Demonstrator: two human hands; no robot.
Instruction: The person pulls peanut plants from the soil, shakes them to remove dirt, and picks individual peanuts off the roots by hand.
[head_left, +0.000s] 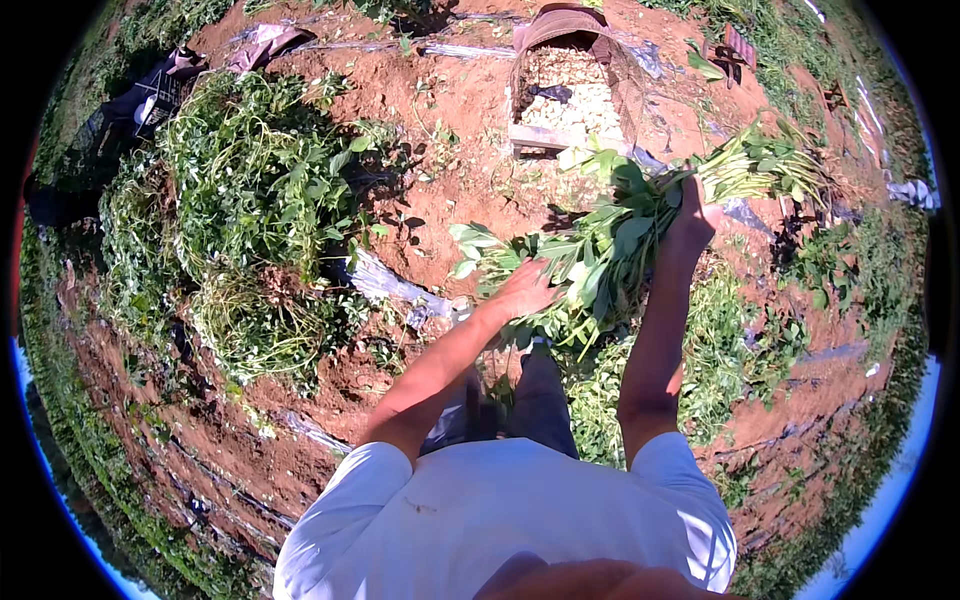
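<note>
A leafy bundle of pulled green plants (626, 236) stretches across in front of me, its long pale stems fanning out to the upper right. My right hand (694, 214) is closed around the stems near the middle of the bundle. At the lower left of the same foliage lies my left hand (527, 289), its fingers among the leaves. Leaves partly hide those fingers, so their grip is unclear. Just beyond the bundle stands a mesh-sided, wooden-edged bin (566, 141) filled with pale pods (574, 105) that look like peanuts. A dark scrap lies on the pods.
A large heap of cut plants (255, 180) rises to the left. More greenery (705, 352) lies by my right side. Strips of plastic film (397, 285) run over the reddish soil (450, 105). A dark crate (159, 97) is at far left, a small red-topped stool (739, 49) at upper right.
</note>
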